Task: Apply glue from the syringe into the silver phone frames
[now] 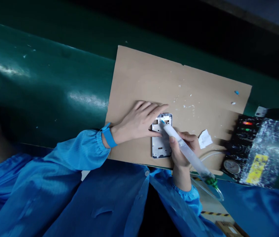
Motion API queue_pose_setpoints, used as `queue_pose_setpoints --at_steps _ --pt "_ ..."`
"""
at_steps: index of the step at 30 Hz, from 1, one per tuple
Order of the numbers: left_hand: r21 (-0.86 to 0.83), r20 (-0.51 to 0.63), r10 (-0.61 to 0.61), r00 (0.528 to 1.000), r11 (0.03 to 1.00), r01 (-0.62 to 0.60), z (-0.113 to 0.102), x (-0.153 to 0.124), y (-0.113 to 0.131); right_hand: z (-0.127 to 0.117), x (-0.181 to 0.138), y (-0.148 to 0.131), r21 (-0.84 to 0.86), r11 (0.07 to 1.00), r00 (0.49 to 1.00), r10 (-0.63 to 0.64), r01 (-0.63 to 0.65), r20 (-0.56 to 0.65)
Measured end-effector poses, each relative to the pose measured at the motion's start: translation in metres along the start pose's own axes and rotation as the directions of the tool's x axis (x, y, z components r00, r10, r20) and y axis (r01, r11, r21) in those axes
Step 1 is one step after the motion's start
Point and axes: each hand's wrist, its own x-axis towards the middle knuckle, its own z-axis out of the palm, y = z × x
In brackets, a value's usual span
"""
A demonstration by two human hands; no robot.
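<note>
Bare hands (139,122), shiny blue smock sleeves (80,154), elastic cuffs, blue wristband (109,136)

A dark green bench (55,82) with a glossy, scuffed top fills the view. A sheet of brown cardboard (154,75) lies flat on it, from the centre out toward 2 o'clock. Just beside the sheet, at its 4 o'clock, sits a black control box (243,144) with a round gauge and lit lamps. On the cardboard lie a phone frame (161,148), a white paper scrap (204,139) at the frame's 3 o'clock, and white crumbs (187,106) at its 1 o'clock.
</note>
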Motion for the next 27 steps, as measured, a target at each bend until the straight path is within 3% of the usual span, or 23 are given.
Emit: queue_pose_setpoints --at_steps 27 --pt "0.007 -0.013 0.014 1.0 1.0 -0.014 0.0021 0.0 0.0001 -0.0024 -0.0019 0.0014 -0.025 0.999 1.0 0.023 -0.022 0.015"
